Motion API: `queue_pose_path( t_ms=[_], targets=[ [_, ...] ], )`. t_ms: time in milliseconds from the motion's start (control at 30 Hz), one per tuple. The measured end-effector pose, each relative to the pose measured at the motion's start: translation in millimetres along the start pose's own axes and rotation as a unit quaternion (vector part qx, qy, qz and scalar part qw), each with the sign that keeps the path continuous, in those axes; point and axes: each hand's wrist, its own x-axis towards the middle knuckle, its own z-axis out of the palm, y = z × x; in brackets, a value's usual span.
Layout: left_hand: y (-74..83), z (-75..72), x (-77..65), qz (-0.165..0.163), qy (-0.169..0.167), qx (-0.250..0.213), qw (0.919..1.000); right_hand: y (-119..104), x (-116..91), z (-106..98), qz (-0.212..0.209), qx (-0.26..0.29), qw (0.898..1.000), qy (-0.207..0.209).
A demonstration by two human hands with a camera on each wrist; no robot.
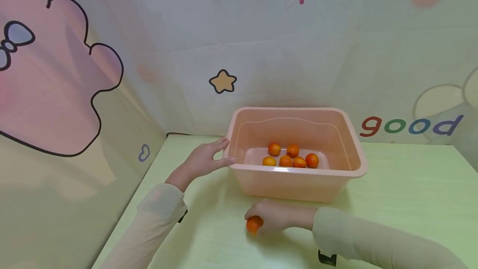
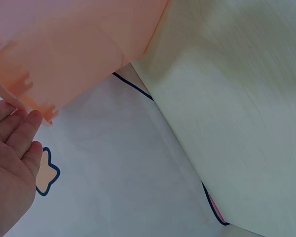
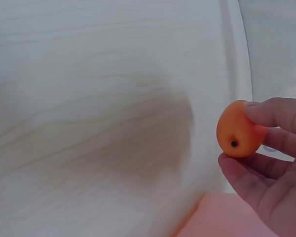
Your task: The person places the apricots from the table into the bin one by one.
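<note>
A pink plastic bin (image 1: 289, 185) stands at the back of the table, with several small orange fruits (image 1: 285, 161) lying on its floor. My left hand (image 1: 203, 159) holds the bin's left rim, thumb on top; in the left wrist view its fingers (image 2: 27, 131) bend against the underside of that rim. In front of the bin, my right hand (image 1: 275, 215) pinches one more small orange fruit (image 1: 254, 225) between thumb and fingers. The right wrist view shows this fruit (image 3: 237, 123) with a dark stem spot, apart from the tabletop and its shadow.
The pale green table (image 1: 403, 202) reaches out on both sides of the bin. Behind it hangs a printed cloth (image 1: 179, 90) with a star and the word "good"; another cloth wall (image 1: 48, 202) runs along the left edge.
</note>
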Motion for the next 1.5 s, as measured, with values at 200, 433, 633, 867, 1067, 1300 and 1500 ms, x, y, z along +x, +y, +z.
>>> queue_pose_path(
  t_ms=[200, 433, 633, 867, 1067, 1300, 1500],
  targets=[
    [-2.1, 0.9, 0.2, -0.002, -0.001, -0.003, 1.0000, -7.9, -6.7, -16.9, -0.012, -0.015, 1.000, -0.001],
    [-1.4, 0.9, -1.0, -0.011, -0.001, -0.009, 0.9999, -0.4, -9.3, -34.2, -0.086, -0.115, 0.989, 0.028],
    [-2.2, 1.8, -0.9, -0.012, -0.002, -0.011, 0.9999, -13.5, -16.0, -59.2, -0.084, -0.159, 0.983, 0.023],
    [-1.4, 0.6, -1.0, -0.007, 0.000, -0.010, 0.9999, -35.9, -26.3, -88.6, -0.044, -0.095, 0.995, 0.003],
    [-0.1, -1.0, -1.9, 0.001, 0.000, -0.003, 1.0000, -41.5, -31.8, -110.7, -0.019, -0.025, 0.999, -0.012],
    [0.5, -1.4, -1.9, -0.003, -0.004, -0.006, 1.0000, -40.2, -35.8, -129.1, 0.013, -0.031, 0.999, -0.005],
    [0.3, -1.4, -1.5, -0.005, -0.003, -0.009, 0.9999, -30.8, -33.0, -140.1, -0.002, -0.030, 1.000, -0.006]
  ],
)
